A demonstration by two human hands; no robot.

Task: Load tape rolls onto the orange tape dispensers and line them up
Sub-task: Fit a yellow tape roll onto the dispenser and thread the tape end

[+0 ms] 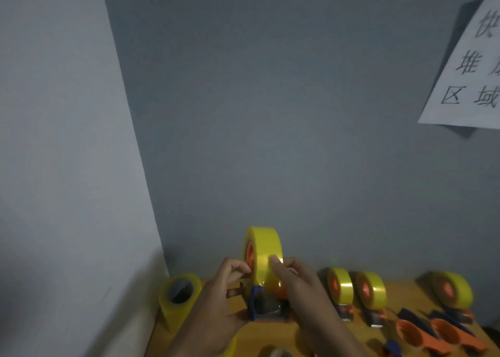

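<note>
Head view. An orange plastic tape dispenser with a blue front guard and metal plate [263, 304] is held upright near the back of the yellowish wooden table [400, 283], close to the grey wall [270, 113]. A translucent yellow roll of packing tape [263, 253] already sits on its orange hub. The right hand [300, 283] curls round the roll from the right, thumb pressed on the tape face; the left hand [221, 283] has its fingers bent in a pinch at the roll's left edge, apparently on the free tape end, though blur hides the end itself.

The step in hand appears to be threading the tape end down to the guard. To do it well, the right hand should steady the roll while the left draws the end straight, without letting it fold onto itself.

To the right, three loaded dispensers [370, 294] stand in a row; two empty orange dispensers [433, 332] lie in front of them. A spare yellow tape roll [180, 293] stands at the left, near the table corner.
</note>
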